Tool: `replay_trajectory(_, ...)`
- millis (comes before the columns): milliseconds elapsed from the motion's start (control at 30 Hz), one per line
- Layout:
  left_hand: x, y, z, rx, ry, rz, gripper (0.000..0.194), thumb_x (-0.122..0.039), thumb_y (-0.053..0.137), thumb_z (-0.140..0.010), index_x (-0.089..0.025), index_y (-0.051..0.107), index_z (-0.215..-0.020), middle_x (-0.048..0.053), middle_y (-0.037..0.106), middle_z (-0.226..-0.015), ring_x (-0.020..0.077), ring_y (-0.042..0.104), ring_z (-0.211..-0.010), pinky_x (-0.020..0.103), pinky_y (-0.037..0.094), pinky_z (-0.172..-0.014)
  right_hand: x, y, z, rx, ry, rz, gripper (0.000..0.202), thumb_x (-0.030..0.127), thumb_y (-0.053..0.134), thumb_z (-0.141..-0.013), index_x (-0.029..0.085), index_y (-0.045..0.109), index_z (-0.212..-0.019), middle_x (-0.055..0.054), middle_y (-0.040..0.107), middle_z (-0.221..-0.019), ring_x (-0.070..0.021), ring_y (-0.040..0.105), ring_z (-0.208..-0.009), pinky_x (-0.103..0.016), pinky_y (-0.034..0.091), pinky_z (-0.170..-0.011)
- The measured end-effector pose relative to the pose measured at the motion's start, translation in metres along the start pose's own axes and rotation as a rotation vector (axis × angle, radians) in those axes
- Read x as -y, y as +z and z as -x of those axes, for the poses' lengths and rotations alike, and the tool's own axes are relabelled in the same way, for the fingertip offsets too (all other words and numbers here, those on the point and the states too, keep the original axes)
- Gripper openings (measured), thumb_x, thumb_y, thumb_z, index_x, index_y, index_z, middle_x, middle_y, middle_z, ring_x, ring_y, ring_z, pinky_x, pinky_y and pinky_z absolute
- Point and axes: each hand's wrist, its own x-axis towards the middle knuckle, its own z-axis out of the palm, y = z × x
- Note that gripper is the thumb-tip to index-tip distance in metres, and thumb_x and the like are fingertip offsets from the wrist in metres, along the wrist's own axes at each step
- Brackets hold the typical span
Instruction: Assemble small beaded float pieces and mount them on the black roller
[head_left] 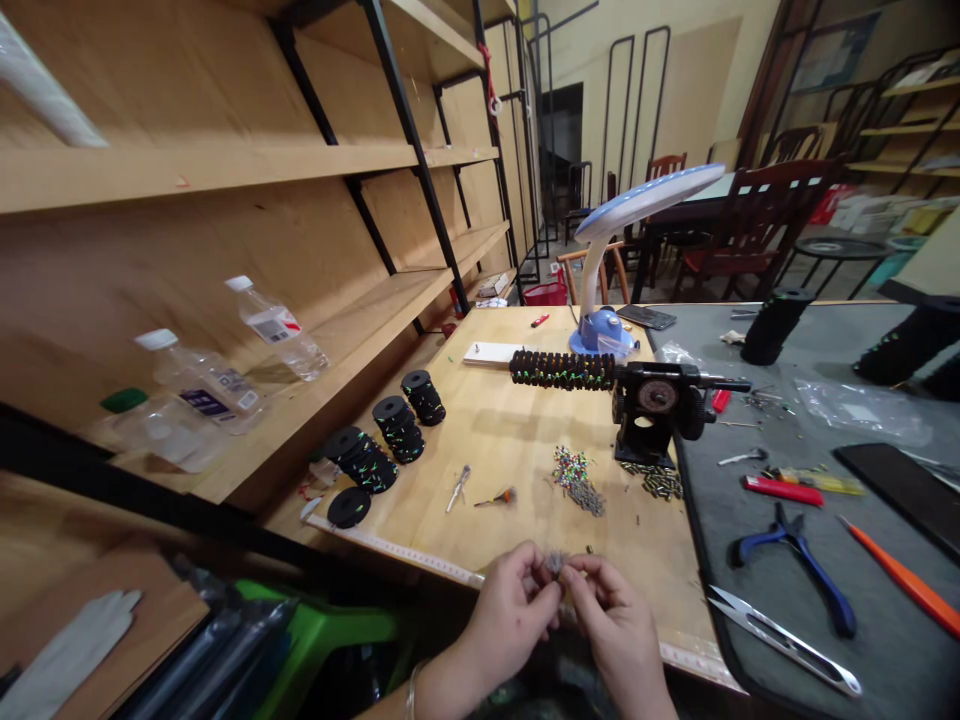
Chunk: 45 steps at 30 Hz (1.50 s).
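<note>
Close together at the table's front edge, my left hand (514,608) and my right hand (609,612) pinch a small greyish, feathery-looking piece (556,562) between their fingertips. Its exact form is too small to tell. Beyond the hands lie a pile of multicoloured beads (571,467), a heap of small grey pieces (586,497) and brass-coloured pieces (661,482). A black device (651,405) with a dial holds a horizontal rod wrapped in black, speckled with green and orange (562,370).
Black spools (363,458) stand at the table's left. A blue lamp (600,328) stands at the back. On the grey mat (757,540) at right lie blue pliers (799,565), thread snips (787,640) and an orange pointed tool (900,575). Shelves (390,310) rise at left.
</note>
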Motion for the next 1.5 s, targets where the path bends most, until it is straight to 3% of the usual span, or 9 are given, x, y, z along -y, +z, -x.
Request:
replay_trajectory(133,0.002,0.0,-0.001,0.012,0.012,0.016,0.026,-0.033,0.064,-0.077,-0.019,0.043,-0.069,-0.007,0.05,-0.051,0.0073,0.049,-0.042,0.015,0.037,-0.039,0.0,0.0,0.002,-0.033,-0.008,0.008,0.042,0.053,0.075,-0.067,0.013,0.068,-0.077,0.007,0.045,-0.047,-0.0074,0.035,-0.041,-0.02,0.027,-0.04)
replay_trajectory(400,0.004,0.001,-0.001,0.019,0.009,0.036,0.026,-0.032,0.063,-0.078,-0.019,0.043,-0.069,-0.007,0.05,-0.049,0.0075,0.048,-0.042,0.016,0.035,-0.039,0.014,0.005,0.003,0.066,0.018,-0.013,0.038,0.051,0.073,-0.07,0.015,0.063,-0.075,0.006,0.051,-0.044,-0.0091,0.043,-0.039,-0.02,0.033,-0.041)
replay_trajectory(533,0.004,0.001,-0.001,0.018,-0.001,0.064,0.03,-0.036,0.066,-0.076,-0.019,0.044,-0.068,-0.006,0.051,-0.05,0.0074,0.047,-0.041,0.016,0.035,-0.039,0.014,0.007,0.004,0.045,0.028,-0.04,0.04,0.054,0.073,-0.07,0.016,0.059,-0.074,0.007,0.051,-0.042,-0.0087,0.043,-0.038,-0.02,0.032,-0.04)
replay_trajectory(800,-0.01,0.001,0.0,0.119,-0.1,0.437,0.04,-0.043,0.078,-0.066,-0.015,0.053,-0.078,-0.003,0.056,-0.061,0.008,0.054,-0.052,0.018,0.043,-0.049,0.024,0.01,0.001,0.047,0.171,-0.205,0.051,0.06,0.079,-0.056,0.018,0.056,-0.071,0.01,0.047,-0.038,-0.0077,0.041,-0.033,-0.019,0.033,-0.037)
replay_trajectory(1033,-0.008,0.003,0.0,0.091,-0.127,0.477,0.041,-0.046,0.078,-0.065,-0.016,0.052,-0.073,-0.004,0.055,-0.059,0.0086,0.054,-0.049,0.018,0.042,-0.046,0.038,0.01,0.001,0.021,0.201,-0.128,0.056,0.066,0.079,-0.049,0.017,0.057,-0.065,0.008,0.048,-0.036,-0.007,0.039,-0.032,-0.018,0.028,-0.034)
replay_trajectory(1333,-0.002,-0.001,-0.002,0.011,-0.076,0.406,0.039,-0.046,0.076,-0.067,-0.016,0.051,-0.073,-0.006,0.051,-0.058,0.0082,0.053,-0.048,0.018,0.042,-0.044,0.027,0.007,0.011,-0.001,0.073,-0.024,0.05,0.065,0.07,-0.066,0.018,0.054,-0.063,0.01,0.041,-0.042,-0.0057,0.031,-0.038,-0.018,0.023,-0.04)
replay_trajectory(1500,-0.002,-0.001,-0.002,0.001,-0.075,0.401,0.041,-0.047,0.076,-0.066,-0.017,0.05,-0.072,-0.006,0.05,-0.058,0.0077,0.052,-0.047,0.018,0.041,-0.043,0.032,0.012,0.015,-0.019,0.047,-0.028,0.047,0.062,0.07,-0.067,0.019,0.052,-0.061,0.01,0.041,-0.043,-0.0069,0.03,-0.039,-0.02,0.024,-0.042)
